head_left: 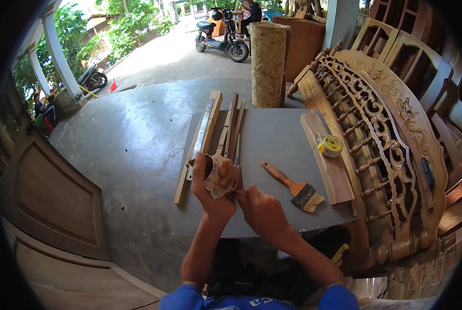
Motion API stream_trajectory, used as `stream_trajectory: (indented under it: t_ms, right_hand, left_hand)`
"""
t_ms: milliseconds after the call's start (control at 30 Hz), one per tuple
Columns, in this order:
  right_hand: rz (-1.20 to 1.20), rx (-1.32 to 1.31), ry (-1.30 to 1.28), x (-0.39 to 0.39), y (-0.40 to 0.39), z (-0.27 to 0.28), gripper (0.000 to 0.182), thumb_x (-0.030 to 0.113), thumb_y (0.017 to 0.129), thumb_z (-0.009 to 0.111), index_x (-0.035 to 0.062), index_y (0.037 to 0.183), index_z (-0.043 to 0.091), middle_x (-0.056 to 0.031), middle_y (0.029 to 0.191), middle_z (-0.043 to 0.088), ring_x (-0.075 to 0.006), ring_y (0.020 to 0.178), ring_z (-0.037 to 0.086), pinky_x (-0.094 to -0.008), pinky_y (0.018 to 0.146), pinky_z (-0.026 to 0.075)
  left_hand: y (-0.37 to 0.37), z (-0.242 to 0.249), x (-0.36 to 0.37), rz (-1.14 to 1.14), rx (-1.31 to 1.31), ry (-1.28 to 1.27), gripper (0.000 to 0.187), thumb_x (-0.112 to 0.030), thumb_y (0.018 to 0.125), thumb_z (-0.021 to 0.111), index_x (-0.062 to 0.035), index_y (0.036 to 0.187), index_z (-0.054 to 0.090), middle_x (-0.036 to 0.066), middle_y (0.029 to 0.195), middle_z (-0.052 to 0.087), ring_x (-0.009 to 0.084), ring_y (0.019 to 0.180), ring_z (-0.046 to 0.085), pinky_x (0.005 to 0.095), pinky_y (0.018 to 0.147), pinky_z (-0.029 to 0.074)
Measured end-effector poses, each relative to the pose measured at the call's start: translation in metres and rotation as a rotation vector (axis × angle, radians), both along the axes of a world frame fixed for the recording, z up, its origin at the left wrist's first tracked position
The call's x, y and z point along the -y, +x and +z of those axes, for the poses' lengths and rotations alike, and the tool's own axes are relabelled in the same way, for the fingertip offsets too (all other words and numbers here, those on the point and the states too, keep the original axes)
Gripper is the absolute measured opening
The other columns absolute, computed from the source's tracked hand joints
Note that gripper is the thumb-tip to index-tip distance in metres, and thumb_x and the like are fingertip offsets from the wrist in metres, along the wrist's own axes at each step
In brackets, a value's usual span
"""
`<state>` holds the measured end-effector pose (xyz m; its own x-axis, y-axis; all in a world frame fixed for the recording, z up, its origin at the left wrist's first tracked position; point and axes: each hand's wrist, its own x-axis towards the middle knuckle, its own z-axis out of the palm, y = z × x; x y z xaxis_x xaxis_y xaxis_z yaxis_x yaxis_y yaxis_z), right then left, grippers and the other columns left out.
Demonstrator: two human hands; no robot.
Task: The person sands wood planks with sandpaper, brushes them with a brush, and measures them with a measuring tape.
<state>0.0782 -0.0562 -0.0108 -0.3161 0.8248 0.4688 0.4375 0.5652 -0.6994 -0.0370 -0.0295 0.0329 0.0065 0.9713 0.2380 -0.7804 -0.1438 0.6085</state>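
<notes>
My left hand (216,186) is closed around a folded piece of sandpaper (216,182), its pale printed backing facing up. Close against it, my right hand (262,211) is closed in a pinch at the sandpaper's lower edge. A narrow brown piece (239,178) shows between the hands; what the right fingers grip is mostly hidden. Both hands are above a grey tabletop (264,134). Beyond the left hand lie a steel ruler (204,126) on a wood strip (182,188) and several thin wooden sticks (231,119). Right of my hands rests a paintbrush (295,188) with pale bristles.
A yellow tape measure (329,145) sits on a wooden board (326,165) at the table's right side. Carved wooden furniture panels (375,124) lean beyond it. Wooden panels (55,191) stand at left. A woven roll (268,64), a scooter (221,41) and people are farther off.
</notes>
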Motion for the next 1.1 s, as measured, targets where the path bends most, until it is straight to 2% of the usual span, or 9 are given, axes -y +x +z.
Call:
stream_trajectory:
  t_ms: [133, 233, 300, 400, 533, 633, 833, 1000, 1100]
  right_hand:
    - [0.381, -0.456, -0.619, 0.021, 0.002, 0.016, 0.034, 0.036, 0.091, 0.044, 0.0075, 0.071, 0.041, -0.0005, 0.05, 0.041, -0.0136, 0.037, 0.043, -0.0275, 0.033, 0.035]
    - [0.937, -1.026, -1.485, 0.038, 0.0, -0.001, 0.039, 0.043, 0.092, 0.037, 0.0117, 0.069, 0.036, 0.0059, 0.051, 0.028, -0.0041, 0.036, 0.027, -0.021, 0.029, 0.024]
    - [1.288, -1.114, -1.766, 0.054, -0.011, -0.009, 0.037, 0.041, 0.092, 0.039, 0.0105, 0.07, 0.038, 0.0034, 0.05, 0.032, -0.0069, 0.036, 0.032, -0.0227, 0.029, 0.027]
    - [1.379, -1.019, -1.536, 0.062, -0.015, -0.009, 0.035, 0.038, 0.091, 0.042, 0.0086, 0.073, 0.039, -0.0002, 0.05, 0.037, -0.0111, 0.036, 0.038, -0.0252, 0.031, 0.032]
    - [0.548, -0.451, -0.4, 0.025, 0.003, 0.005, 0.032, 0.034, 0.09, 0.045, 0.0061, 0.076, 0.042, -0.005, 0.049, 0.044, -0.0168, 0.036, 0.046, -0.0285, 0.032, 0.038]
    - [0.087, -0.022, -0.022, 0.016, 0.002, 0.001, 0.026, 0.024, 0.089, 0.049, -0.0009, 0.083, 0.047, -0.0162, 0.057, 0.055, -0.0326, 0.053, 0.06, -0.0378, 0.046, 0.046]
    - [0.137, -0.17, 0.03, 0.002, -0.002, 0.003, 0.022, 0.021, 0.089, 0.049, 0.0006, 0.08, 0.047, -0.0107, 0.054, 0.05, -0.0276, 0.049, 0.056, -0.0327, 0.044, 0.043]
    - [0.862, -0.647, -1.093, 0.01, 0.013, 0.017, 0.036, 0.039, 0.092, 0.041, 0.01, 0.071, 0.038, 0.0059, 0.053, 0.033, -0.0043, 0.04, 0.032, -0.0187, 0.032, 0.025]
    - [1.193, -0.8, -1.398, 0.018, 0.014, 0.019, 0.036, 0.044, 0.091, 0.038, 0.0143, 0.071, 0.034, 0.008, 0.054, 0.029, 0.0003, 0.04, 0.026, -0.0151, 0.031, 0.02]
  left_hand:
    - [-0.009, 0.003, 0.009, -0.214, 0.022, -0.069, 0.052, -0.049, 0.091, 0.026, -0.0108, 0.057, 0.035, -0.002, 0.046, 0.031, 0.01, 0.037, 0.027, 0.0215, 0.037, 0.025]
    - [-0.015, 0.004, 0.022, -0.527, 0.257, 0.093, 0.054, -0.05, 0.091, 0.021, -0.0119, 0.057, 0.035, -0.002, 0.046, 0.031, 0.0096, 0.038, 0.032, 0.021, 0.038, 0.028]
    - [-0.014, 0.007, 0.028, -0.581, 0.238, 0.172, 0.057, -0.055, 0.089, 0.024, -0.0112, 0.054, 0.034, -0.004, 0.043, 0.028, 0.0076, 0.034, 0.027, 0.0221, 0.031, 0.023]
    - [-0.016, 0.005, 0.025, -0.727, 0.249, 0.453, 0.057, -0.053, 0.09, 0.024, -0.0124, 0.051, 0.032, -0.004, 0.038, 0.023, 0.0075, 0.028, 0.021, 0.0232, 0.027, 0.019]
    - [-0.019, 0.011, 0.024, -0.456, 0.139, 0.072, 0.056, -0.051, 0.091, 0.025, -0.0121, 0.053, 0.034, -0.004, 0.04, 0.024, 0.0073, 0.03, 0.021, 0.0225, 0.029, 0.018]
    - [-0.011, 0.0, 0.007, -0.175, 0.022, -0.022, 0.055, -0.05, 0.091, 0.024, -0.0117, 0.054, 0.036, -0.003, 0.041, 0.024, 0.0085, 0.032, 0.021, 0.0236, 0.031, 0.018]
    - [-0.01, 0.006, -0.004, -0.007, -0.254, -0.032, 0.052, -0.049, 0.091, 0.03, -0.01, 0.058, 0.038, -0.002, 0.047, 0.031, 0.007, 0.038, 0.024, 0.0234, 0.036, 0.019]
    - [-0.025, 0.029, 0.002, -0.317, -0.496, 0.454, 0.055, -0.048, 0.091, 0.033, -0.0057, 0.056, 0.039, 0.002, 0.045, 0.035, 0.0112, 0.036, 0.032, 0.0227, 0.034, 0.028]
    - [-0.025, 0.034, -0.007, -0.84, -0.007, 0.594, 0.058, -0.048, 0.09, 0.034, -0.0031, 0.054, 0.041, 0.003, 0.042, 0.039, 0.0147, 0.031, 0.036, 0.0247, 0.031, 0.028]
